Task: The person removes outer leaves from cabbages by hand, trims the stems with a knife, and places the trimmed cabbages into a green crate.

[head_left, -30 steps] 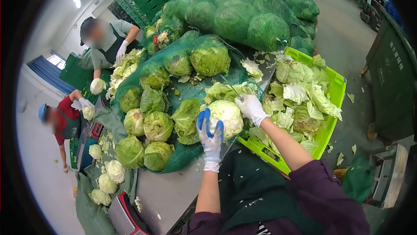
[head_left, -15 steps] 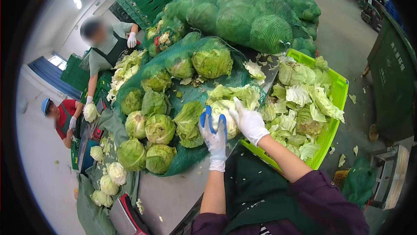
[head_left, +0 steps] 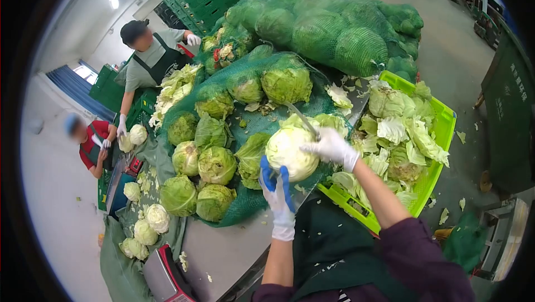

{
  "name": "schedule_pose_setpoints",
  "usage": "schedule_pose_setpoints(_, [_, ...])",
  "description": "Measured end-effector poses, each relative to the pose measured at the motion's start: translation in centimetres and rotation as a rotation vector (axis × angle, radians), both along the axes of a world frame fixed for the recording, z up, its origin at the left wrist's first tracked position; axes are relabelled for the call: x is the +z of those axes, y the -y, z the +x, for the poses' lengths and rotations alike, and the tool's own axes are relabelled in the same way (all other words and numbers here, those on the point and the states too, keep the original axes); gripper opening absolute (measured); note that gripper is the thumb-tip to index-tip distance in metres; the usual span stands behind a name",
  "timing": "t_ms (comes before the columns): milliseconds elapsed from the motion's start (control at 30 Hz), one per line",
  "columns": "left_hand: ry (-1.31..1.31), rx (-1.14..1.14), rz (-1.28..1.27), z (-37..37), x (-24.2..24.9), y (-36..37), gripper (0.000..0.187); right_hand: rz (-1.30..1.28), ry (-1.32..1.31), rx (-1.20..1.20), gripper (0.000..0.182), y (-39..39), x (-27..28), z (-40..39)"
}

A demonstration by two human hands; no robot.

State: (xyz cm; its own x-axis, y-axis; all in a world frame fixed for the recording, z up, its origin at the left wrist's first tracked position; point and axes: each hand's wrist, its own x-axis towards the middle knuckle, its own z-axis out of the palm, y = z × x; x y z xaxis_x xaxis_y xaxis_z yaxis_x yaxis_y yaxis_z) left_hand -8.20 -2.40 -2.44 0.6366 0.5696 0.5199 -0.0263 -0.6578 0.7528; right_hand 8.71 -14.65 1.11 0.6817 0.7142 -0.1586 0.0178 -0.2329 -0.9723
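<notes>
A pale, trimmed cabbage (head_left: 287, 154) sits in front of me, at the edge of the green netting. My left hand (head_left: 278, 201), in a white glove with blue fingers, cradles it from below and the near side. In a white glove, my right hand (head_left: 332, 148) is closed round a knife (head_left: 302, 117), whose blade slants up and left over the cabbage's far side. The knife's handle is mostly hidden in the fist. Loose green leaves (head_left: 330, 121) lie just behind the cabbage. A leafy, untrimmed cabbage (head_left: 253, 157) rests to its left.
Several untrimmed cabbages (head_left: 216, 165) lie on green netting (head_left: 242, 207) to the left. A lime-green crate (head_left: 432, 171) of leaves stands at right. Full net sacks (head_left: 334, 29) are piled behind. Trimmed cabbages (head_left: 146, 232) sit near a scale (head_left: 161, 277). Two co-workers (head_left: 150, 59) stand at left.
A knife now shows in my right hand, which was bare of it and resting against the cabbage. More of the pale cabbage shows, and my left hand has shifted slightly lower.
</notes>
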Motion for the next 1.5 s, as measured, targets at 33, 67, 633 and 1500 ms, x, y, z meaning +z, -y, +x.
schedule_pose_setpoints(33, [0.010,-0.092,-0.269,-1.1,-1.8,-0.5,0.042,0.076,0.088,0.053,0.063,-0.4,-1.6,2.2])
schedule_pose_setpoints(67, [0.027,-0.190,-0.535,-1.4,-2.6,-1.0,0.042,0.154,0.182,0.101,0.063,-1.1,-3.6,4.2])
schedule_pose_setpoints(633, [-0.108,-0.149,0.017,4.9,0.4,-0.5,0.045,-0.360,0.369,-0.328,0.050,1.6,-6.1,-6.9])
schedule_pose_setpoints(1500, [-0.216,-0.290,-0.017,4.4,0.8,-1.1,0.084,-0.433,0.596,-0.198,0.061,-0.4,-7.3,3.5])
